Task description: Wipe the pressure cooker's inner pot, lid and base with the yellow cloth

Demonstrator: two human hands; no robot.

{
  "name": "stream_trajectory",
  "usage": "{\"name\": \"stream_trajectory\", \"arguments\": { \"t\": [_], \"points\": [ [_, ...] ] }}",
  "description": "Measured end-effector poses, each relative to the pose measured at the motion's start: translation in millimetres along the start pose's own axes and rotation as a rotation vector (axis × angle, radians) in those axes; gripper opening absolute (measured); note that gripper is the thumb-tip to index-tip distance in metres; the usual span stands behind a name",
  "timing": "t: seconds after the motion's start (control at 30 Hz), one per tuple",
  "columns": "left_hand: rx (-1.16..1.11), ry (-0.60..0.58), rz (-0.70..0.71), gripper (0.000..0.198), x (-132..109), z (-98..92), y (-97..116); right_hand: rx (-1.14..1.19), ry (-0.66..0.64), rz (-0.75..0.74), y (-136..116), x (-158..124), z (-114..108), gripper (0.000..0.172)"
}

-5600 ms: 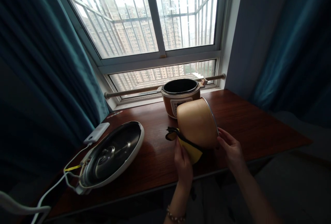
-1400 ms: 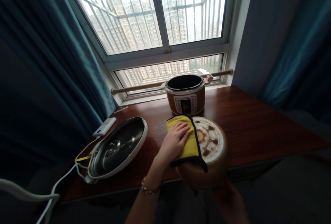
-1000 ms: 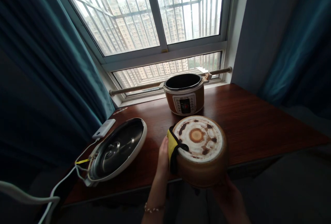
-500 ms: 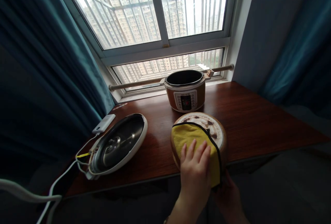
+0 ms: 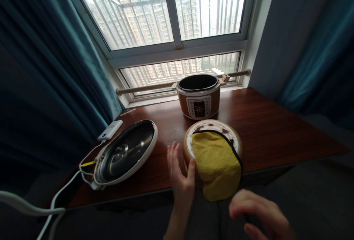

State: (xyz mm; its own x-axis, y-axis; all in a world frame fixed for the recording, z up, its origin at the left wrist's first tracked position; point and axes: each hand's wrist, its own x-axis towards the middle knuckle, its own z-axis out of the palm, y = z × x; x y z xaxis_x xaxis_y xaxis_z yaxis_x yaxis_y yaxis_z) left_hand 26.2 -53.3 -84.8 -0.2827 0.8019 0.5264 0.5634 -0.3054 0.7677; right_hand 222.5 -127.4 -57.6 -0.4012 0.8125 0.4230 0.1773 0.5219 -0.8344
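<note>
An upturned brown inner pot (image 5: 188, 144) with a stained white bottom sits at the near edge of the wooden table (image 5: 271, 129). A yellow cloth (image 5: 217, 164) with a black trim lies draped over its bottom and hangs down the near side. My left hand (image 5: 179, 175) is open, fingers spread, its thumb against the pot's left wall. My right hand (image 5: 261, 216) hovers blurred below the cloth, off the pot, fingers curled loosely with nothing seen in them.
The brown cooker body (image 5: 199, 98) stands open by the window. Its lid (image 5: 125, 153) lies upside down at the left, with a white power bank (image 5: 110, 130) and white cables (image 5: 69, 184) beside it. Teal curtains (image 5: 52, 81) hang on both sides.
My left hand has left the cloth and slid to the pot's left side. My right hand has come out from under the pot. The cloth now rests loose on the pot.
</note>
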Motion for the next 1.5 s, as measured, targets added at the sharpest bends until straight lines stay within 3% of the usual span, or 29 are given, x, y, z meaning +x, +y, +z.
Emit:
{"name": "stream_trajectory", "arguments": {
  "t": [0.1, 0.17, 0.23, 0.37, 0.63, 0.77, 0.9, 1.07, 1.2, 1.3, 1.4, 1.5],
  "points": [
    [0.07, -0.001, -0.122, 0.061, 0.9, 7.6, -19.3, -0.484, 0.014, -0.238, -1.7, 31.9, -10.3, 0.05],
    [0.105, -0.01, -0.155, 0.063, 0.8, 11.8, -29.3, -0.69, -0.027, -0.236, 7.8, 50.9, -4.8, 0.058],
    [0.128, -0.006, -0.166, 0.064, 0.7, 13.7, -35.6, -0.788, -0.023, -0.167, 19.6, 62.8, 1.9, 0.052],
    [0.135, -0.012, -0.188, 0.063, 1.4, 12.6, -38.8, -0.821, 0.047, -0.049, 39.1, 70.3, -4.9, 0.038],
    [0.064, -0.079, -0.228, 0.051, 1.9, 11.6, -35.0, -0.709, 0.189, 0.235, 84.4, 100.1, -68.7, 0.039],
    [0.026, -0.095, -0.231, 0.05, 1.7, 10.7, -34.8, -0.647, 0.019, 0.392, 97.4, 130.4, -82.7, 0.038],
    [0.007, -0.111, -0.22, 0.05, 2.5, 9.3, -35.2, -0.833, -0.137, 0.481, 98.9, 165.3, -71.2, 0.042],
    [0.02, -0.111, -0.216, 0.051, 0.9, 10.8, -36.6, -1.107, -0.187, 0.25, 88.0, 192.3, -31.1, 0.058],
    [0.015, -0.085, -0.223, 0.05, -1.9, 14.6, -37.9, -1.029, -0.341, -0.103, 78.2, 198.9, -9.4, 0.06],
    [0.011, -0.071, -0.228, 0.051, -3.7, 17.1, -37.2, -0.952, -0.385, -0.209, 80.3, 203.2, -9.6, 0.057],
    [0.023, -0.069, -0.244, 0.05, -5.4, 18.6, -35.3, -0.932, -0.335, -0.076, 93.2, 210.7, -25.0, 0.054],
    [0.041, -0.07, -0.271, 0.05, -6.8, 19.5, -34.1, -0.792, -0.298, 0.253, 112.1, 217.9, -50.9, 0.051]
  ]
}}
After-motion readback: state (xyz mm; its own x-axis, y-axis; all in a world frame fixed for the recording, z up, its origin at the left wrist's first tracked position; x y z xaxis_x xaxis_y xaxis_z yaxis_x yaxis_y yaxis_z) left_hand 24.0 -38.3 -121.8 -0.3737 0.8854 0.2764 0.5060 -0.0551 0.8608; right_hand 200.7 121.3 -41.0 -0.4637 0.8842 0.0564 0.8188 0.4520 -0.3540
